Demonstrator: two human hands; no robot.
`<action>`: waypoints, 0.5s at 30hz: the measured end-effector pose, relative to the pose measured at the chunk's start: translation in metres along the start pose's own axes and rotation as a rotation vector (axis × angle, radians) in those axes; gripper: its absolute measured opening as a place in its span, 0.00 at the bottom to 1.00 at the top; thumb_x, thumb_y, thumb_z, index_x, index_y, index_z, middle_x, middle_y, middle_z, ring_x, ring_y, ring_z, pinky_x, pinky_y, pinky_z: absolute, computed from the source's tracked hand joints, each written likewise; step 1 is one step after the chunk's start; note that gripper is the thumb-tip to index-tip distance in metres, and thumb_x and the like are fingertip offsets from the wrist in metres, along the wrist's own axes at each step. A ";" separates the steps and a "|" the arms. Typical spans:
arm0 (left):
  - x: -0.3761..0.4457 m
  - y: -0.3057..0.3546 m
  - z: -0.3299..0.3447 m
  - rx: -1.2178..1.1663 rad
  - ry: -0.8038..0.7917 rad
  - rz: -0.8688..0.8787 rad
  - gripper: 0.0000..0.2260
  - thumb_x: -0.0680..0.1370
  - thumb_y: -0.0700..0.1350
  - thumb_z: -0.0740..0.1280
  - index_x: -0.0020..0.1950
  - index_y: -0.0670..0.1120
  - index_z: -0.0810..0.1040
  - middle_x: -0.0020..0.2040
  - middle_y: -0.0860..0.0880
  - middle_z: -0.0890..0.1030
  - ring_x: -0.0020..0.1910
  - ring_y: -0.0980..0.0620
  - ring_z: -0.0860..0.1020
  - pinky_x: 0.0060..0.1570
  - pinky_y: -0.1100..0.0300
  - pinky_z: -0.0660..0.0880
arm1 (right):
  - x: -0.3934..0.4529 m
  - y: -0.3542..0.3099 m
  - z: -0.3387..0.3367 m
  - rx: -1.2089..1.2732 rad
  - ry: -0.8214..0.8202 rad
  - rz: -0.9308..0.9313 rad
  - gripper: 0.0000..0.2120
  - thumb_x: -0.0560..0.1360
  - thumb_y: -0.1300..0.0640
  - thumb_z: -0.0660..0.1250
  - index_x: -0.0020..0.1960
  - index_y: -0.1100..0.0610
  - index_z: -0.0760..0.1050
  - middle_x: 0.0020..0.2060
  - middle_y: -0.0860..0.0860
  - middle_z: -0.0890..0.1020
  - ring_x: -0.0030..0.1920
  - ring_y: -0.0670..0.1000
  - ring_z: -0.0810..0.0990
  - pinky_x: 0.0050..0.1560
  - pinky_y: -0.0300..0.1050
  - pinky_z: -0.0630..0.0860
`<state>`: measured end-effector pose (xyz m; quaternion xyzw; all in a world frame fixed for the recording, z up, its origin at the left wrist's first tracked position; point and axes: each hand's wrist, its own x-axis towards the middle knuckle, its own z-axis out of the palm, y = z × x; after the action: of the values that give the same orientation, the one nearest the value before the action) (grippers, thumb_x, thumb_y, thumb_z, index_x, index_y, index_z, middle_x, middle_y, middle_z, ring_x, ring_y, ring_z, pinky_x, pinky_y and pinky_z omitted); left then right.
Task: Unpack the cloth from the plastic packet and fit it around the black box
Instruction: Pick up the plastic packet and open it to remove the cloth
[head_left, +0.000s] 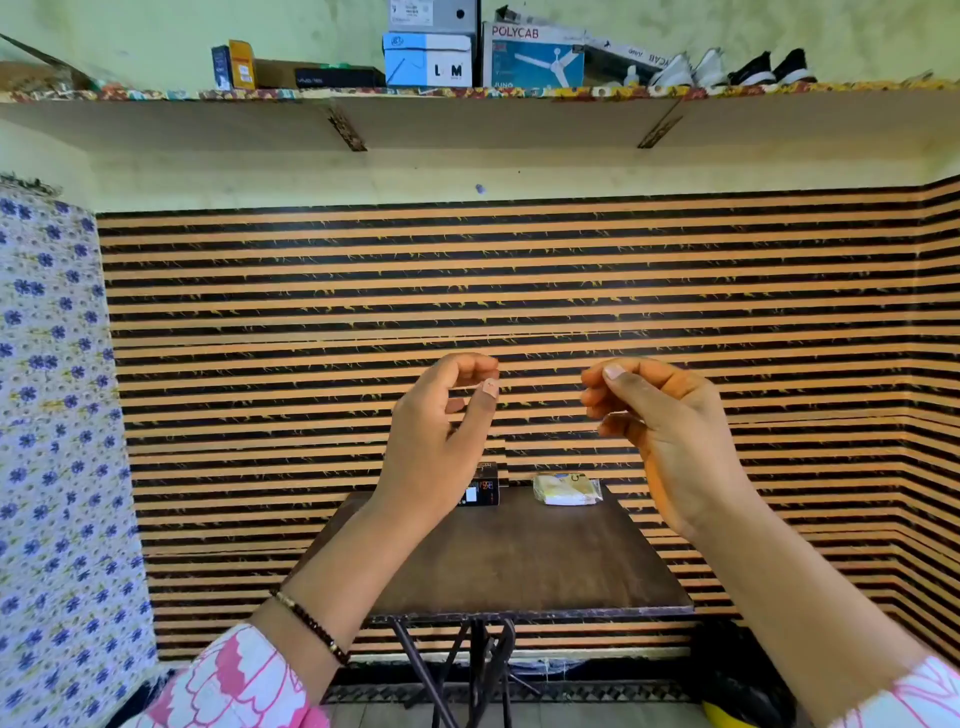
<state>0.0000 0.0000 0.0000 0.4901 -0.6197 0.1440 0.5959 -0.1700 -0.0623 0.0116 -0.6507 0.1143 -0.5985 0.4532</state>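
Both hands are raised in the centre of the frame, well above the table and apart from each other. Left hand (441, 421): fingers loosely curled, thumb near the fingertips, nothing held. Right hand (660, 415): fingers likewise curled; no object is visible in it.

Task items lie on the far edge of the dark table (519, 561), lower centre of the frame:
- One black box (483, 488), partly hidden behind the left hand, with a printed label facing the camera.
- One plastic packet (567, 491), just to the right of the box and not touching it. A pale folded cloth shows through the plastic.

Progress, as judged from this layout: no step is complete. The packet appears unopened, the cloth is inside it, and the box is bare. Remaining steps: pick up the packet, open it, extract the cloth, fit the cloth around the box.

Count: two hands, one box, one packet, one table.
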 end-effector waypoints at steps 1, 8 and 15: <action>-0.001 -0.001 0.004 -0.002 0.000 -0.016 0.10 0.79 0.46 0.61 0.58 0.48 0.76 0.53 0.58 0.79 0.55 0.64 0.75 0.54 0.67 0.74 | -0.001 0.002 -0.003 0.003 0.002 -0.001 0.12 0.77 0.61 0.60 0.41 0.55 0.81 0.34 0.50 0.83 0.38 0.48 0.79 0.40 0.41 0.75; -0.017 -0.020 0.029 -0.055 0.004 -0.085 0.10 0.79 0.48 0.61 0.58 0.48 0.77 0.53 0.56 0.80 0.54 0.62 0.77 0.53 0.67 0.74 | -0.005 0.038 -0.024 0.039 -0.017 0.061 0.12 0.77 0.62 0.60 0.41 0.56 0.81 0.33 0.50 0.83 0.37 0.47 0.80 0.38 0.39 0.75; -0.041 -0.069 0.051 -0.056 -0.068 -0.192 0.09 0.78 0.48 0.61 0.56 0.52 0.76 0.53 0.59 0.80 0.53 0.62 0.78 0.51 0.70 0.73 | -0.014 0.102 -0.039 0.074 -0.015 0.157 0.12 0.75 0.62 0.61 0.39 0.55 0.82 0.33 0.52 0.83 0.37 0.49 0.80 0.37 0.40 0.77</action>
<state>0.0155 -0.0542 -0.0769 0.5350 -0.5936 0.0522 0.5989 -0.1678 -0.1277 -0.0764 -0.6271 0.1391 -0.5599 0.5234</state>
